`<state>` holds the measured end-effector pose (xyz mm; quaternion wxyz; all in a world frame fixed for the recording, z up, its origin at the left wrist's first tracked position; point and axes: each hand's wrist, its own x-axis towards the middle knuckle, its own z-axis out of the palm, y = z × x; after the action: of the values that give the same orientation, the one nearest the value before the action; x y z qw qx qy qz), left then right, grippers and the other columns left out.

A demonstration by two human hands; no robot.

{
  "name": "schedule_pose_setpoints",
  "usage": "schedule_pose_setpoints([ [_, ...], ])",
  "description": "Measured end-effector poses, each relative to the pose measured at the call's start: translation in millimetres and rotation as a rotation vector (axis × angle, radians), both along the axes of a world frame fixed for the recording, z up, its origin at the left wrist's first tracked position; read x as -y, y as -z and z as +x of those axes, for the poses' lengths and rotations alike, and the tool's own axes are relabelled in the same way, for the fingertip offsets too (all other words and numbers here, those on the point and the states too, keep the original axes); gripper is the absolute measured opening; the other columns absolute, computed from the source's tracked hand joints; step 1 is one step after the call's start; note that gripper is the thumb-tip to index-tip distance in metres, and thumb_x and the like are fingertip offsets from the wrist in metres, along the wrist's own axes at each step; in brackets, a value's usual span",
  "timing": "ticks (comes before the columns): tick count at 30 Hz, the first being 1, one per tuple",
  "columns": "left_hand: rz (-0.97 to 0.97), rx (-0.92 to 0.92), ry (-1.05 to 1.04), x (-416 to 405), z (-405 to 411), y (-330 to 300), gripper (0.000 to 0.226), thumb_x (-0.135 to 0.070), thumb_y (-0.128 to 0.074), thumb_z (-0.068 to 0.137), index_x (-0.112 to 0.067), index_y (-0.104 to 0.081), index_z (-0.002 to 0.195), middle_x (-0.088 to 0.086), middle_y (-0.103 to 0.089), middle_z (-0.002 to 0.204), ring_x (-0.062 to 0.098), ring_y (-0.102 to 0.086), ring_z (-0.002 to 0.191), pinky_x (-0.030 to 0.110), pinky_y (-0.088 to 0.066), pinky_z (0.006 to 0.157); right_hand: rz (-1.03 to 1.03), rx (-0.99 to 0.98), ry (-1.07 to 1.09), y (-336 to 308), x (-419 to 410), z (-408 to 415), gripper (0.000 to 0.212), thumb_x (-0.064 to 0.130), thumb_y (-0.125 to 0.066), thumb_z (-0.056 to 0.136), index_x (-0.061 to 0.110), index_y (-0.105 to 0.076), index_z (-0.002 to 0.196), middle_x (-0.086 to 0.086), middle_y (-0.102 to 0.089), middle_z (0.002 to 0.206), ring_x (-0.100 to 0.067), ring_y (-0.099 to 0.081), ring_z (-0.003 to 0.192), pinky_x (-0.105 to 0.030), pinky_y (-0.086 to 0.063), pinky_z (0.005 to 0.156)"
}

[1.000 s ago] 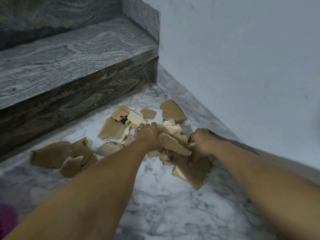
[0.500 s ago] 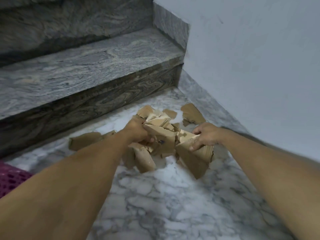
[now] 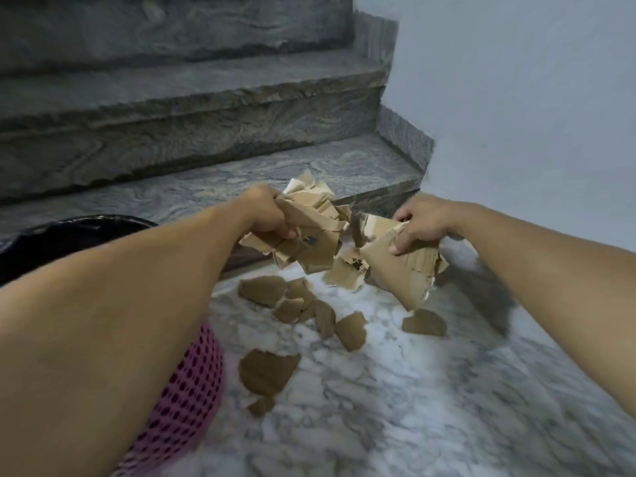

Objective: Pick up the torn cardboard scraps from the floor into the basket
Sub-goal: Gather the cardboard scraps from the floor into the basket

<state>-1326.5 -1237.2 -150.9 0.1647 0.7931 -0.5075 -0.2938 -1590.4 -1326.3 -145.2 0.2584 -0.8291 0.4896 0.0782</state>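
Observation:
My left hand (image 3: pixel 265 211) grips a bunch of torn brown cardboard scraps (image 3: pixel 306 232), lifted above the floor. My right hand (image 3: pixel 421 220) pinches a large torn cardboard piece (image 3: pixel 402 270) beside it, also in the air. A smaller scrap (image 3: pixel 346 273) hangs or falls between the two bunches. Several loose scraps lie on the marble floor below, among them a group (image 3: pixel 296 301), one big piece (image 3: pixel 265 373) and one at the right (image 3: pixel 425 322). The pink perforated basket (image 3: pixel 187 387) with a black liner (image 3: pixel 69 235) stands at the lower left, largely hidden behind my left forearm.
Grey stone stairs (image 3: pixel 192 132) rise behind the scraps, the lowest step (image 3: pixel 344 170) just beyond my hands. A pale wall (image 3: pixel 516 98) with a stone skirting closes off the right side. White marble floor (image 3: pixel 395 407) stretches toward me.
Both hands have lifted their cardboard bunches off the floor and carried them up and leftward toward the basket. The basket has come into view at lower left; several scraps stay on the floor.

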Motion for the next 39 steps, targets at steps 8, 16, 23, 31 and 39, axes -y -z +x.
schedule_pose_setpoints([
  [8, -0.010, 0.087, -0.068, -98, 86, -90, 0.025, -0.006, -0.085, 0.064, -0.018, -0.066, 0.076, 0.000, -0.064, 0.077, 0.018, -0.061, 0.074, 0.026, -0.050, 0.061, -0.097, 0.143, -0.129, -107, -58, 122, 0.023, 0.023, -0.090, 0.065, 0.018, -0.074, 0.082, 0.002, -0.070, 0.078, -0.013, -0.065, 0.071, -0.020, -0.046, 0.052],
  [16, 0.037, 0.125, -0.199, -187, 160, -111, 0.028, -0.007, -0.086, 0.063, -0.015, -0.065, 0.078, 0.004, -0.064, 0.086, 0.024, -0.063, 0.084, 0.036, -0.054, 0.071, -0.095, 0.200, -0.320, -140, -131, 247, 0.024, 0.020, -0.091, 0.063, 0.018, -0.075, 0.081, -0.001, -0.071, 0.082, -0.017, -0.067, 0.078, -0.025, -0.052, 0.059],
  [23, 0.335, 0.219, -0.180, -247, 196, -77, 0.037, -0.013, -0.087, 0.063, -0.017, -0.064, 0.092, 0.002, -0.064, 0.097, 0.024, -0.064, 0.093, 0.043, -0.056, 0.087, -0.187, 0.225, -0.448, -124, -184, 312, 0.035, 0.031, -0.090, 0.065, 0.016, -0.076, 0.093, -0.003, -0.073, 0.094, -0.020, -0.068, 0.090, -0.032, -0.058, 0.073],
  [31, 0.563, 0.262, -0.134, -273, 198, -40, 0.080, -0.038, -0.090, 0.051, -0.005, -0.062, 0.118, 0.008, -0.063, 0.120, 0.026, -0.061, 0.106, 0.039, -0.054, 0.090, -0.188, -0.007, -0.677, -59, -224, 325, 0.062, 0.037, -0.090, 0.063, 0.020, -0.067, 0.118, -0.002, -0.069, 0.110, -0.021, -0.064, 0.098, -0.035, -0.056, 0.084],
  [39, 0.325, 0.245, -0.249, -263, 194, -44, 0.055, -0.023, -0.085, 0.069, -0.005, -0.065, 0.116, 0.011, -0.067, 0.110, 0.028, -0.066, 0.098, 0.041, -0.059, 0.077, -0.003, 0.177, -0.509, -61, -189, 297, 0.029, 0.018, -0.075, 0.085, 0.009, -0.069, 0.111, -0.012, -0.072, 0.102, -0.021, -0.072, 0.087, -0.033, -0.062, 0.068],
])
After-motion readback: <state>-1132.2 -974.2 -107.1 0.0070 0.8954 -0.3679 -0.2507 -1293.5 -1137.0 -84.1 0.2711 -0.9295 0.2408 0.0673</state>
